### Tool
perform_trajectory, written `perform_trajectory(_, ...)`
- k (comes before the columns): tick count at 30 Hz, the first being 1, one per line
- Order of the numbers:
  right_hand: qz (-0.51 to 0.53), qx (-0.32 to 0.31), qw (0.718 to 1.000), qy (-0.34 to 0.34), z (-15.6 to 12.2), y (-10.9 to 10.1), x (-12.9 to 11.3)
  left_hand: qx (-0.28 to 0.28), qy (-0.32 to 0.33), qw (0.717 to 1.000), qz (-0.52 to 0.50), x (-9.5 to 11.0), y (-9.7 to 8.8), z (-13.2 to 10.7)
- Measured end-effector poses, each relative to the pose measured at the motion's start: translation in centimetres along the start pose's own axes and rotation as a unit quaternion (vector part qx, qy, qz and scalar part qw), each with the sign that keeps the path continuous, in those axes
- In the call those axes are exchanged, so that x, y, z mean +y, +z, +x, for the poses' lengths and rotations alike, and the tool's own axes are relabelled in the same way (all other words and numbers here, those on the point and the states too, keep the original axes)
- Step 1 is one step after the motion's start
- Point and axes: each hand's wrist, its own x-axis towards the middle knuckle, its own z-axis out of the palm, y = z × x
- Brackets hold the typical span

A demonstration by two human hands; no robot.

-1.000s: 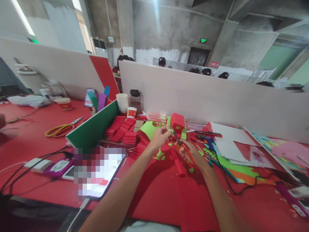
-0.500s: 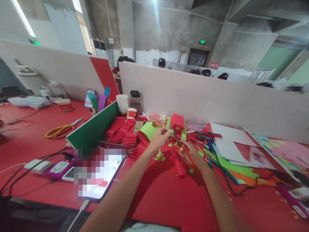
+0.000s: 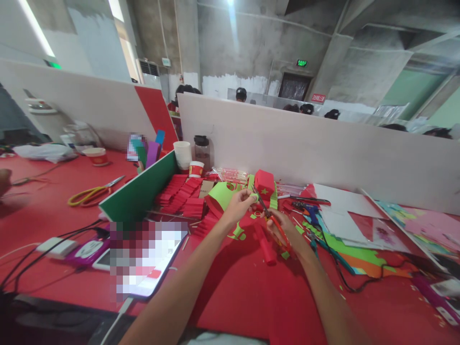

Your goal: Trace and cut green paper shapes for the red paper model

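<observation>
You are snipping a green paper scrap (image 3: 254, 197) with the scissors (image 3: 272, 218). Your left hand (image 3: 237, 205) is pinching the scrap between thumb and fingertips, just above the tabletop. Your right hand (image 3: 289, 232) is clenching round the red handles, and the thin metal blades are reaching up to the scrap, right at your left fingertips. How far the blades are parting, I cannot tell. By my judgement, this cut is calling for a firm pinch, with fingertips off the blade line. The paper is looking thin, matte and floppy. 1 red paper roll (image 3: 265, 245) is lying just below your right fingers, and 1 boxy red paper cube (image 3: 264, 181) is sitting just beyond the blade tips.
</observation>
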Motion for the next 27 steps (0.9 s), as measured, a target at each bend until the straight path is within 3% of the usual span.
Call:
perform_trajectory(9, 0.067, 0.029, 0.997, 0.03, 0.1, 0.4, -0.3, -0.03, -0.005, 0.999, 0.025, -0.2, 0.0, -0.1)
perform_trajectory(17, 0.082, 0.146, 0.986, 0.001, 0.7, 0.7, 0.0, -0.16, -0.032, 0.981, 0.1, -0.9, 0.0, -0.3)
perform_trajectory(27, 0.119, 0.163, 0.98, -0.002, 0.9, 0.7, 0.5, -0.187, -0.045, 0.973, 0.127, -1.6, -0.2, -0.2)
